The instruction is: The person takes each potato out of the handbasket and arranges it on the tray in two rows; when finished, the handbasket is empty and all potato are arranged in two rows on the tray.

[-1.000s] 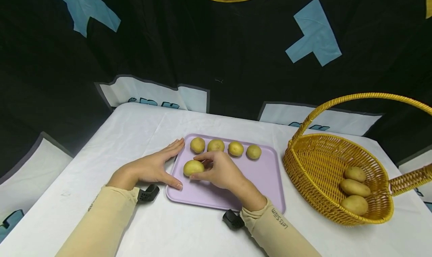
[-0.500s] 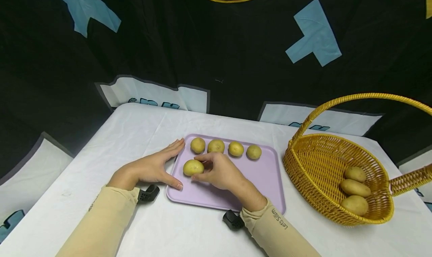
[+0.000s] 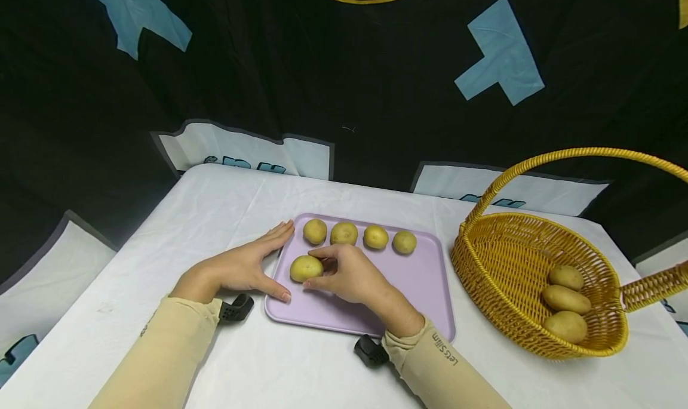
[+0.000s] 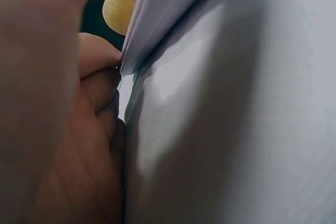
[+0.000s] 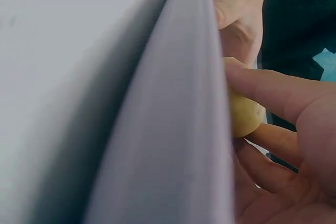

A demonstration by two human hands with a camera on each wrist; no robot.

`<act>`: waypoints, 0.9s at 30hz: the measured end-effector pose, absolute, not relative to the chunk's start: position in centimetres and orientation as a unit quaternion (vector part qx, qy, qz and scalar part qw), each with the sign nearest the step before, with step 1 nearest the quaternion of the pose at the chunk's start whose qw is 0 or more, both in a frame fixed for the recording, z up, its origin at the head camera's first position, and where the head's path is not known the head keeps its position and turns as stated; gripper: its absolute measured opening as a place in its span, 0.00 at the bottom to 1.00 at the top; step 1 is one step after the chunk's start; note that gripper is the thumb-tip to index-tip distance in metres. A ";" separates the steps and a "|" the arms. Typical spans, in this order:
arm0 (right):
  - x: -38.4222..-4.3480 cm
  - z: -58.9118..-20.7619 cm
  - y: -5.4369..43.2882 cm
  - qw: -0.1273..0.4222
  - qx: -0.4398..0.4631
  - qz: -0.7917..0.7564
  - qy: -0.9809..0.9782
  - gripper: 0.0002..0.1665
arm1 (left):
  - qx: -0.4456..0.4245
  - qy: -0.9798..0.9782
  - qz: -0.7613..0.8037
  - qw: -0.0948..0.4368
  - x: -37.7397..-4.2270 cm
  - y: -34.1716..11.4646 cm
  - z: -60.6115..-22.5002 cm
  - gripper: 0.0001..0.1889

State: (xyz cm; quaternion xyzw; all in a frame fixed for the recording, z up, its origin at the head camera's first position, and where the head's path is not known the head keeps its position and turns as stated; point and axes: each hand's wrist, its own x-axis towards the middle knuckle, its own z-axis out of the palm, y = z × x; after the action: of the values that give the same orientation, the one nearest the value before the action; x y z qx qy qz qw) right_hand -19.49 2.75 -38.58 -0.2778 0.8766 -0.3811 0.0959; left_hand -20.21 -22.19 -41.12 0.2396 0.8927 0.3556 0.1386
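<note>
On the lavender tray, my right hand pinches a yellow potato between thumb and fingers near the tray's left side. The right wrist view shows the thumb across this potato, with the other fingers curled behind it. My left hand spreads along the tray's left edge, thumb and fingers apart, holding nothing. Its fingertips come right at the rim in the left wrist view. Several potatoes stand in a row along the tray's far edge, among them a leftmost potato and a rightmost potato.
A yellow wicker basket with a tall handle stands right of the tray, holding three potatoes. A white cloth covers the table. Behind it hangs a black printed backdrop.
The potato in my right hand has shifted very slightly left on the tray. My left hand stays at the tray's edge.
</note>
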 end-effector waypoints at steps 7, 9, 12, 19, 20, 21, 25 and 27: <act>-19.5 -38.4 2.9 0.101 -0.271 -0.369 0.883 0.32 | 0.238 0.895 0.352 0.137 -20.2 -22.1 -41.0 0.69; -19.5 -38.4 2.9 0.106 -0.269 -0.368 0.884 0.33 | 0.236 0.895 0.352 0.138 -20.2 -22.1 -41.0 0.69; -19.5 -38.4 2.9 0.109 -0.268 -0.367 0.884 0.33 | 0.236 0.894 0.354 0.139 -20.2 -22.1 -41.0 0.69; -19.5 -38.4 2.9 0.110 -0.268 -0.371 0.882 0.34 | 0.231 0.899 0.345 0.141 -20.2 -22.1 -41.0 0.70; -19.5 -38.4 2.9 0.110 -0.269 -0.371 0.882 0.34 | 0.231 0.899 0.344 0.141 -20.2 -22.1 -41.0 0.70; -19.5 -38.5 2.9 0.110 -0.269 -0.371 0.882 0.34 | 0.230 0.899 0.343 0.141 -20.2 -22.1 -41.0 0.70; -19.5 -38.5 2.9 0.108 -0.271 -0.373 0.881 0.34 | 0.236 0.897 0.347 0.139 -20.2 -22.1 -41.0 0.69; -19.5 -38.5 2.8 0.107 -0.271 -0.374 0.880 0.34 | 0.236 0.897 0.348 0.139 -20.1 -22.2 -40.9 0.69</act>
State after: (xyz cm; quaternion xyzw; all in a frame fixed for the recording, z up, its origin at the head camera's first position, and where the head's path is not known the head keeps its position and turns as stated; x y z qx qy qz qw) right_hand -19.51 2.85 -38.52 -0.2712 0.8803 -0.3741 0.1070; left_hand -20.12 -22.16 -40.91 0.2365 0.8966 0.3478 0.1386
